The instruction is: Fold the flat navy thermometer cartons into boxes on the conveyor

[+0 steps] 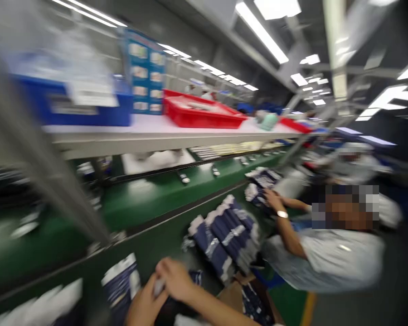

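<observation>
Near the bottom centre, my left hand and my right hand come together around a small pale grey item, blurred and mostly covered by the fingers. A navy and white packet lies just left of my left hand. Beyond my right hand, rows of bundled navy socks with pale ends rest on the dark work surface. More white-ended items are at the lower left.
A green conveyor runs behind the work surface under a white shelf with a blue bin and a red tray. A metal post slants at left. Another person works at right. An open carton stands below.
</observation>
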Tool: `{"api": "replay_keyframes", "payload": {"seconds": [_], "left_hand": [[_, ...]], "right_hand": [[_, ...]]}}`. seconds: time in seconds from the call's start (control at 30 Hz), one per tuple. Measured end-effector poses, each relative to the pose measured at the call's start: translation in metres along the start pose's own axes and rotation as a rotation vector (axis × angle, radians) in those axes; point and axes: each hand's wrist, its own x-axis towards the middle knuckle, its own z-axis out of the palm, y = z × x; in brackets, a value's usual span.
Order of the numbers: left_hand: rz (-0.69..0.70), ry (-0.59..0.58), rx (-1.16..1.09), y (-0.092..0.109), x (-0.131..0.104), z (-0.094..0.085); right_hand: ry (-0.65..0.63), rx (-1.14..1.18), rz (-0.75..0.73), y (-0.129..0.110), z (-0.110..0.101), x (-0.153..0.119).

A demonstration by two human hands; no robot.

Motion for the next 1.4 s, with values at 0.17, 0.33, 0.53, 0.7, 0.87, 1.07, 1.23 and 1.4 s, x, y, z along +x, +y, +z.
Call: {"api": "replay_keyframes", "payload": {"seconds": [0.17, 0.33, 0.53, 0.7, 0.87, 1.07, 1.23, 1.4], "left_hand": [[-0.011, 0.49, -0.116, -0.011, -0.034, -0.043], [-0.029, 1.156, -0.413, -0.052, -0.094, -0.111], [-0.194, 1.514, -0.533, -0.109, -0.172, -0.145], [-0.403, 1.485, -0.46, -0.148, -0.193, -0.138], [-0.634, 1.485, -0.231, -0.166, -0.202, -0.133], [-0.403, 1.03, 0.555, -0.153, -0.194, -0.138], [-0.407, 0.449, 0.777, -0.149, -0.166, -0.167], [-0.484, 0.502, 0.711, -0.153, -0.177, -0.2]], "right_hand": [[0.347, 0.15, -0.117, 0.0, -0.005, -0.003], [0.195, 0.065, -0.089, 0.009, 0.039, -0.006], [-0.261, -0.129, -0.024, 0.028, 0.097, -0.038], [-0.323, -0.223, -0.046, 0.012, 0.112, -0.039], [-0.346, -0.36, -0.041, -0.004, 0.119, -0.043], [-0.287, -0.421, -0.075, 0.004, 0.132, -0.047], [-0.251, -0.242, 0.039, 0.009, 0.133, -0.044], [-0.193, 0.038, 0.148, 0.014, 0.129, -0.045]]}}
